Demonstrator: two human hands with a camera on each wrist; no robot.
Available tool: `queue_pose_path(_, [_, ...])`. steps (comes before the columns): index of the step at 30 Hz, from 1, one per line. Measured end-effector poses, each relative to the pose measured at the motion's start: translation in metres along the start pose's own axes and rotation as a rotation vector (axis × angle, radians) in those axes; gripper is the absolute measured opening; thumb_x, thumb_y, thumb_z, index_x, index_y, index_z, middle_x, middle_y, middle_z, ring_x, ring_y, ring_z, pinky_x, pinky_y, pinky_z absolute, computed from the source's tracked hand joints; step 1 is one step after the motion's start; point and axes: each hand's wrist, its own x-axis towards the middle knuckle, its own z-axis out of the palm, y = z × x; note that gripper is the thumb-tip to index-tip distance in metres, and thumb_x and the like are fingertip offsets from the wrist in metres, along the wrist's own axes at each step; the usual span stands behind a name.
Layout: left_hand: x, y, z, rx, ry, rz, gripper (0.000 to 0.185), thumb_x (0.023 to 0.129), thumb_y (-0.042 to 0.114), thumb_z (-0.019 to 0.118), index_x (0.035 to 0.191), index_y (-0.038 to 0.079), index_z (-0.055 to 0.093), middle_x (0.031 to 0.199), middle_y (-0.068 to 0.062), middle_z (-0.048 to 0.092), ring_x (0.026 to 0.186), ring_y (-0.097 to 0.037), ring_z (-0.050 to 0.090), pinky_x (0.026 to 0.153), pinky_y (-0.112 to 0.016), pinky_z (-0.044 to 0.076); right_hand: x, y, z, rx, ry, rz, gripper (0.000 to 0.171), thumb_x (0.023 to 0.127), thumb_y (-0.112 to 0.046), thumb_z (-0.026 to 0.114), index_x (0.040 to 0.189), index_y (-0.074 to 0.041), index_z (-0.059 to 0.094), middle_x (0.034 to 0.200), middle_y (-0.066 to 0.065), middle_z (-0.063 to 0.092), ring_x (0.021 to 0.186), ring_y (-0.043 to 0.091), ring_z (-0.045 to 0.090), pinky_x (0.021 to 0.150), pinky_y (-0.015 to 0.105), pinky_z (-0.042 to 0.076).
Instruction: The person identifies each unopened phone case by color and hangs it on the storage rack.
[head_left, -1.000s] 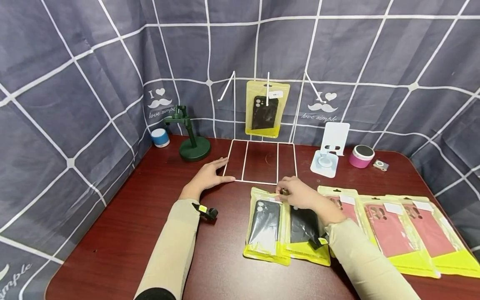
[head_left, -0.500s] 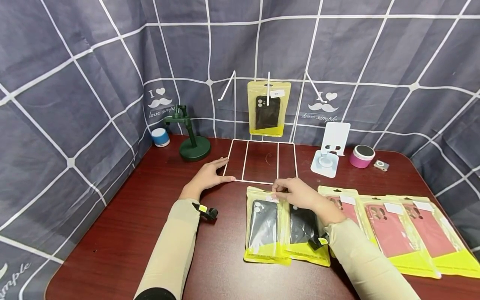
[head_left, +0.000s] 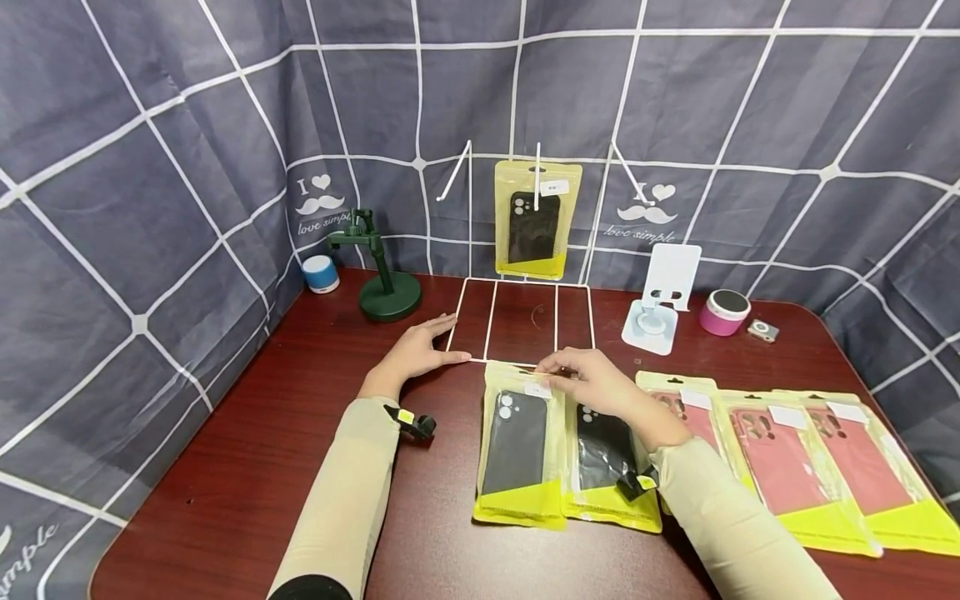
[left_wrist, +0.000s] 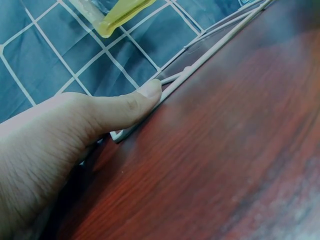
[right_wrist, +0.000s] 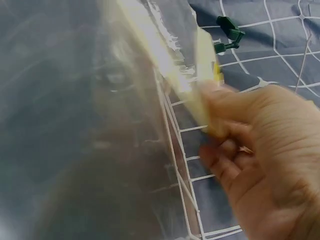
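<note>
My right hand (head_left: 596, 385) pinches the top edge of a clear-and-yellow pouch with a dark phone case (head_left: 516, 450), its upper end lifted off the table. In the right wrist view the pouch's pale edge (right_wrist: 165, 55) runs into my fingers, blurred. Another pouched black phone case (head_left: 606, 450) lies just right of it, partly under my right wrist. My left hand (head_left: 411, 357) rests at the front left corner of the white wire rack (head_left: 491, 321), thumb along its front wire (left_wrist: 215, 49). A pouched black phone case (head_left: 532, 229) hangs on the rack's middle hook.
Several pouched pink phone cases (head_left: 780, 458) overlap at the right. Behind them stand a white phone stand (head_left: 670, 271), a pink speaker (head_left: 723, 315) and a small silver clip device (head_left: 762, 331). A green stand (head_left: 388, 297) and blue speaker (head_left: 321, 275) are back left.
My right hand has moved slightly left and grips the dark phone case's pouch, whose top has come up and leftward. The hanging pouch swings a little. My left hand stays put.
</note>
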Motion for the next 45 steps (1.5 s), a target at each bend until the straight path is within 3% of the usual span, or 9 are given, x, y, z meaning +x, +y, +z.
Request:
queue_pose_path(4, [0.000,0.000,0.000,-0.008,0.008,0.009,0.097,0.080,0.071,0.070,0.156,0.020,0.040,0.162,-0.003,0.033,0.150,-0.021,0.027,0.118,-0.045,0.029,0.001,-0.002,-0.001,0.024,0.028,-0.016,0.008,0.096,-0.020,0.071,0.102,-0.024,0.074,0.087,-0.012,0.069,0.068,0.011,0.055,0.061,0.028,0.047])
queue_pose_path(10, [-0.001,-0.001,0.001,-0.006,0.008,0.007,0.098,0.080,0.073,0.069,0.157,0.021,0.039,0.162,-0.003,0.032,0.150,-0.021,0.027,0.118,-0.046,0.030,-0.002,-0.005,-0.005,0.116,-0.066,0.053,0.017,0.100,-0.016,0.065,0.116,-0.020,0.068,0.086,-0.004,0.067,0.062,0.012,0.056,0.058,0.029,0.048])
queue_pose_path(14, [0.000,-0.001,0.002,-0.001,0.009,0.002,0.098,0.079,0.074,0.068,0.157,0.022,0.039,0.162,-0.002,0.032,0.150,-0.019,0.027,0.118,-0.045,0.029,-0.001,-0.008,-0.008,0.340,-0.065,0.183,0.026,0.097,-0.018,0.069,0.123,-0.012,0.067,0.097,0.006,0.073,0.080,0.022,0.067,0.071,0.036,0.055])
queue_pose_path(19, [0.001,0.000,0.002,-0.007,0.009,0.001,0.099,0.079,0.075,0.068,0.157,0.022,0.039,0.162,-0.002,0.032,0.150,-0.020,0.027,0.118,-0.045,0.030,0.002,-0.013,-0.012,0.624,0.064,0.351,0.034,0.089,-0.019,0.079,0.119,-0.005,0.070,0.098,0.007,0.075,0.087,0.020,0.069,0.079,0.039,0.058])
queue_pose_path(24, [0.001,0.000,0.003,-0.015,0.006,-0.004,0.099,0.078,0.076,0.068,0.156,0.022,0.039,0.162,-0.003,0.033,0.149,-0.021,0.028,0.118,-0.045,0.030,0.003,-0.028,-0.022,0.977,0.142,0.367,0.035,0.092,-0.005,0.073,0.124,0.007,0.063,0.104,0.007,0.074,0.092,0.018,0.071,0.083,0.034,0.059])
queue_pose_path(27, [0.002,-0.001,0.003,-0.015,0.006,-0.004,0.099,0.078,0.076,0.067,0.156,0.022,0.039,0.162,-0.003,0.033,0.149,-0.021,0.028,0.118,-0.045,0.030,0.006,-0.038,-0.029,1.074,0.187,0.365,0.024,0.093,-0.001,0.071,0.116,0.004,0.068,0.098,0.006,0.073,0.086,0.017,0.071,0.078,0.031,0.059])
queue_pose_path(32, [0.001,-0.002,0.003,-0.007,0.004,-0.006,0.099,0.078,0.076,0.067,0.157,0.022,0.039,0.162,-0.003,0.032,0.150,-0.021,0.028,0.118,-0.045,0.030,0.014,-0.057,-0.041,1.007,0.307,0.355,0.008,0.089,-0.001,0.075,0.092,-0.009,0.077,0.088,0.001,0.072,0.077,0.012,0.066,0.074,0.026,0.059])
queue_pose_path(39, [0.000,-0.002,0.000,-0.004,0.010,0.004,0.097,0.080,0.072,0.069,0.157,0.020,0.039,0.162,-0.003,0.034,0.150,-0.020,0.027,0.118,-0.044,0.028,0.031,-0.078,-0.062,0.854,0.434,0.270,0.011,0.085,-0.004,0.081,0.093,-0.010,0.077,0.087,0.001,0.077,0.075,0.010,0.068,0.067,0.029,0.060])
queue_pose_path(45, [0.000,0.000,-0.001,0.003,0.010,0.016,0.097,0.080,0.070,0.070,0.156,0.018,0.040,0.161,-0.006,0.035,0.150,-0.022,0.028,0.118,-0.045,0.028,0.041,-0.090,-0.078,0.815,0.485,0.245,0.013,0.083,-0.007,0.083,0.094,-0.009,0.077,0.086,0.001,0.076,0.074,0.010,0.067,0.065,0.029,0.059])
